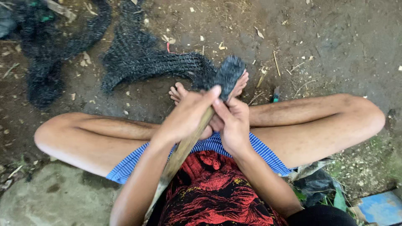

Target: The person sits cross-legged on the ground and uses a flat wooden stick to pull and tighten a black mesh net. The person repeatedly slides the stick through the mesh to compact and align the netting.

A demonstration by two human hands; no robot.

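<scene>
I sit cross-legged on bare earth. My left hand (186,115) is closed around a long flat wooden stick (178,157) that runs from my lap up toward my feet. My right hand (232,123) grips the same stick's upper part, fingers beside the left thumb. A black net (138,62) lies bunched over the ground, and one end of it (229,73) is drawn up over my toes, right at the stick's tip. The tip itself is hidden behind my hands.
More black netting (46,54) is heaped at the upper left. A large grey stone (58,196) lies by my left knee. A blue flat object (381,207) and dark plastic scraps (316,186) sit at the lower right. Wood chips litter the dirt.
</scene>
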